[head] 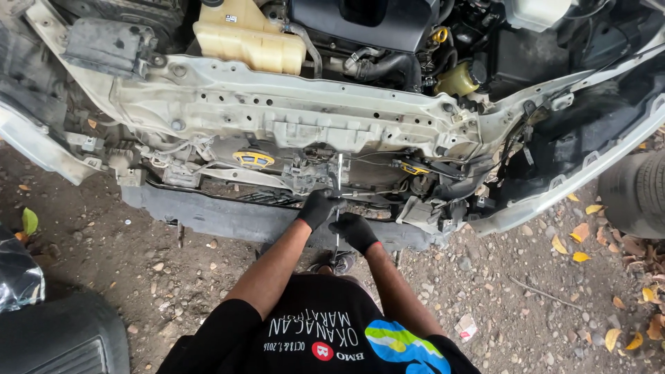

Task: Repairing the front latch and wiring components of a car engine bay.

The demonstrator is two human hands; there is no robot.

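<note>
Both gloved hands close on a thin upright metal rod [338,201] at the car's stripped front — the left hand [318,208] gripping higher, the right hand [355,231] just below it. Above them runs the pale radiator support [291,111], with the engine bay behind. Beneath the hands lies bare dirt ground [173,277] with gravel — yellow leaves [578,242] scattered to the right, near a tyre [637,194].

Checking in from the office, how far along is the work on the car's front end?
Done: the front cover is off, leaving the white metal crossmember bare. In hand: the black-gloved left hand and right hand grip a thin upright metal bar at the centre. Left: loose black cables dangle at the right.
</note>
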